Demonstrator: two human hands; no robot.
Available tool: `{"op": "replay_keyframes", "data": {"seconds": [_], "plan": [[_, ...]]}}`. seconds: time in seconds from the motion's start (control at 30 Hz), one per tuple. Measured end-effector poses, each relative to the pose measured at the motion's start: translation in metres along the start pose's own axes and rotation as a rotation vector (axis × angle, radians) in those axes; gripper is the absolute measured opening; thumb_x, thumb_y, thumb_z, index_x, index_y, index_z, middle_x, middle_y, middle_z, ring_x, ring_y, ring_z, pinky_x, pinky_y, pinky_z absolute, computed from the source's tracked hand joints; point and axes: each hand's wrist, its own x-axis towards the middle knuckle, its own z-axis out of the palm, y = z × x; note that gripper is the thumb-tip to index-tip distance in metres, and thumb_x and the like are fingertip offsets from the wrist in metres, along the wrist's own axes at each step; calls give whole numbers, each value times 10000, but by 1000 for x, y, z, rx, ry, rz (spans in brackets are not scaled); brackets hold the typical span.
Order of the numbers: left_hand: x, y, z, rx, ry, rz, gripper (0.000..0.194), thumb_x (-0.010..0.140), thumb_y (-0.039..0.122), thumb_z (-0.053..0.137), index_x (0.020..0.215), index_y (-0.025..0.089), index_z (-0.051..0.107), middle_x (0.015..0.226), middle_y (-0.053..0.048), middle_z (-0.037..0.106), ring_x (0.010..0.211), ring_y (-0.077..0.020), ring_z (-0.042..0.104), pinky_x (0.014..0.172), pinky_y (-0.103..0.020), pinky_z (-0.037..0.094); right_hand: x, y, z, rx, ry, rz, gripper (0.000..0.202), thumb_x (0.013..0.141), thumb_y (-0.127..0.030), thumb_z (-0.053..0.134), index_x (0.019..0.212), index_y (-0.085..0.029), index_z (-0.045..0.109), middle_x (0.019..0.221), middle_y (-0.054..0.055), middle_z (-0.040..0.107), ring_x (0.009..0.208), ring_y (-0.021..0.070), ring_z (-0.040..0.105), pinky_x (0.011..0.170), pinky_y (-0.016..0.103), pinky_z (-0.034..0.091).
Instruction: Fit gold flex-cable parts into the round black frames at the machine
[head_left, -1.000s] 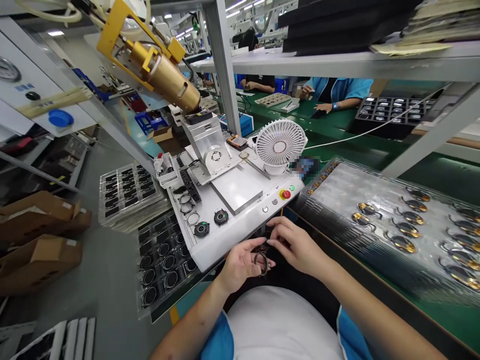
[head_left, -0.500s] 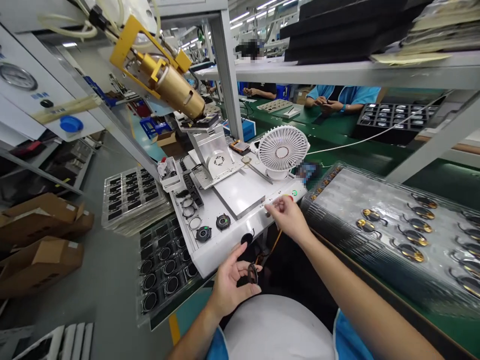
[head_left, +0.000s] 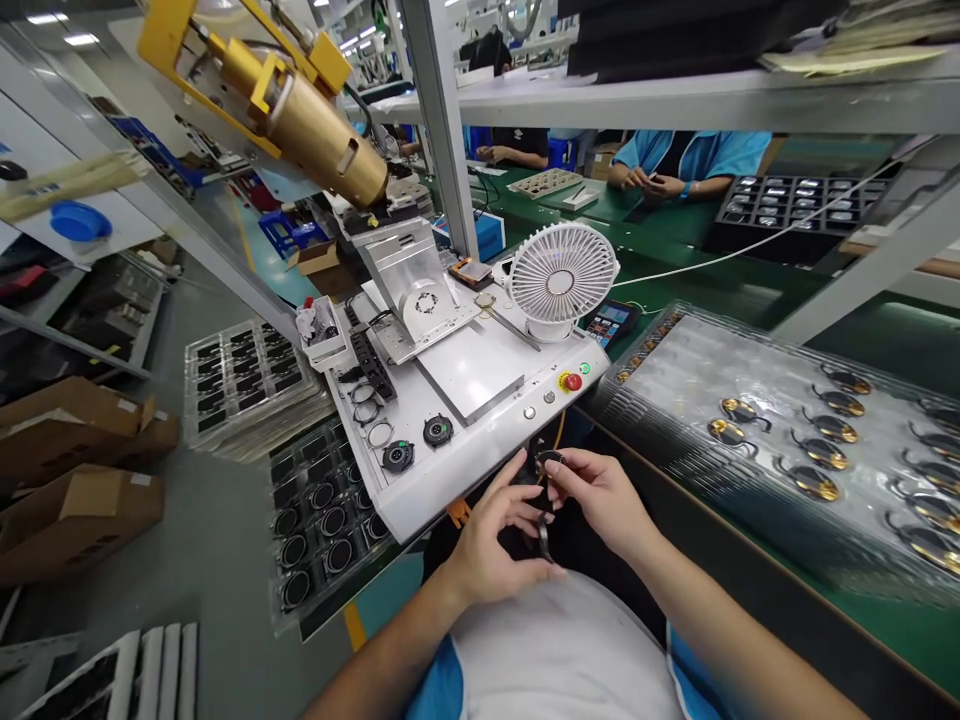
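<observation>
My left hand (head_left: 495, 545) grips a dark ring-shaped watch case (head_left: 544, 538) on edge, between thumb and fingers, low in front of my body. My right hand (head_left: 604, 495) pinches a small round black watch display (head_left: 551, 458) just above it, close to my left fingertips. The two parts are apart. Fine detail on both is too small to make out. On the white machine base (head_left: 480, 450) beyond my hands lie two round watch backs (head_left: 398, 456) with green spots and several thin rings (head_left: 380, 433).
A white fan (head_left: 561, 280) and a red stop button (head_left: 572, 382) are on the machine. At right is a clear tray (head_left: 690, 370) of round parts; black trays (head_left: 330, 520) stand at lower left. A gold press head (head_left: 322, 140) hangs above. A co-worker (head_left: 686, 165) sits opposite.
My right hand has come down from the machine's front buttons and now holds the round display, earlier at my left fingertips. My left hand has shifted right with the watch case.
</observation>
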Motion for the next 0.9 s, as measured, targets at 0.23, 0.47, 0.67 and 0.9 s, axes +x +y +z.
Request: {"op": "replay_keyframes", "data": {"seconds": [0.23, 0.47, 0.67, 0.9], "plan": [[-1, -5, -10, 156, -77, 41, 516, 650, 243, 933, 1106, 190, 697, 1610, -245, 430, 1016, -315, 762, 867, -420, 622, -4, -7, 1, -11, -9, 88, 472, 667, -583, 898, 817, -176, 714, 607, 26, 680, 513, 182, 654, 537, 313, 587], [-2, -8, -9, 358, -126, 43, 474, 761, 262, 849, 1203, 226, 682, 1597, -202, 463, 1211, -382, 698, 994, -470, 551, -4, -2, -2, 100, 14, 136, 459, 615, -519, 954, 767, -155, 721, 618, 17, 674, 524, 153, 649, 542, 274, 589], [4, -4, -15, 326, -175, 62, 569, 769, 197, 827, 1309, 240, 652, 1568, -154, 520, 1351, -374, 604, 1111, -486, 482, -9, -1, 0, 129, 31, 172, 468, 602, -521, 963, 783, -150, 741, 666, 34, 695, 562, 153, 651, 563, 274, 590], [0, -11, -13, -38, 29, 41, 685, 678, 244, 930, 1306, 201, 660, 1544, -223, 530, 1148, -335, 736, 1005, -470, 587, -12, -1, -3, 122, 25, 187, 481, 612, -542, 948, 669, -166, 653, 574, -13, 615, 484, 94, 525, 467, 209, 468]]}}
